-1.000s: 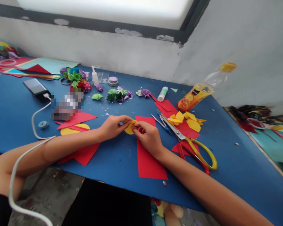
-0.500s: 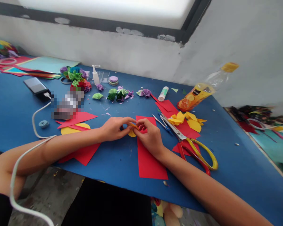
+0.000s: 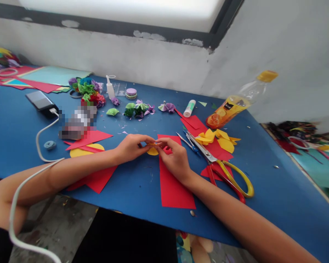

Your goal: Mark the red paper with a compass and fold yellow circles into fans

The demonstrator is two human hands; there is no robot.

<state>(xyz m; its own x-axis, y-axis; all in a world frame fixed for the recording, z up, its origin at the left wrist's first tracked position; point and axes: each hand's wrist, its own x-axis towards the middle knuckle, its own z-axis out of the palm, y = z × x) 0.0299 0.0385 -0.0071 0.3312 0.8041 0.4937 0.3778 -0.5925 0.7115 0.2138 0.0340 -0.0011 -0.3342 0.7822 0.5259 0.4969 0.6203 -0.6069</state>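
Observation:
Between the fingertips of both hands is a small yellow piece of paper (image 3: 152, 151), its upper edge pinched and partly covered by the fingers. My left hand (image 3: 133, 148) comes in from the left, closed on one side of it. My right hand (image 3: 174, 157) grips the other side, above a long red paper strip (image 3: 178, 193) lying on the blue table. Under my left forearm lie red paper pieces (image 3: 101, 179) and a rounded yellow paper (image 3: 78, 151). Large scissors (image 3: 212, 159) with red and yellow handles rest right of my right hand, beside folded yellow paper petals (image 3: 207, 137).
A juice bottle (image 3: 230, 106) stands at the right rear, near a glue stick (image 3: 190, 108). Crumpled paper flowers (image 3: 139, 109) and a white squeeze bottle (image 3: 110, 89) are along the back. A white cable (image 3: 40, 140) runs from a black device (image 3: 41, 101) past my left arm.
The fingertips of both hands have shifted slightly on the yellow paper, with the right fingers now closer to the left ones. Nothing on the table has visibly moved.

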